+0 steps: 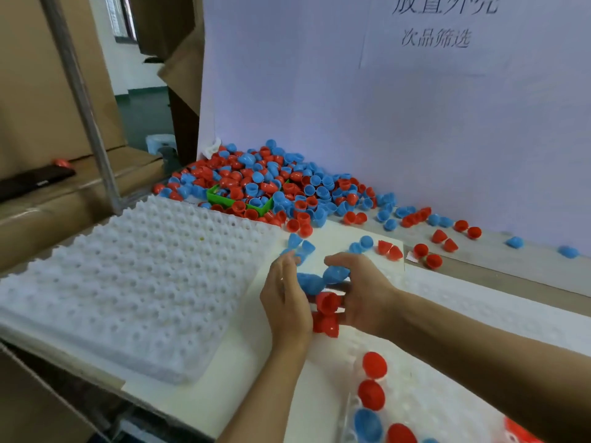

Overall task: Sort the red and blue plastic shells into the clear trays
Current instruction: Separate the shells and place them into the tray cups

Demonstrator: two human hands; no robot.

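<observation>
Both hands, left hand and right hand, cup a bunch of shells between curled fingers, probably so the tray just below gets loaded fast.

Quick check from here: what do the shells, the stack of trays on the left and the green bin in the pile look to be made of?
Shells: thin hard plastic, smooth with a slight sheen, hollow cups in solid red or blue. Stack of trays: thin clear formed plastic, it seems; milky where layers overlap, dimpled in a grid. Green bin: probably rigid opaque plastic; only its rim shows.
</observation>
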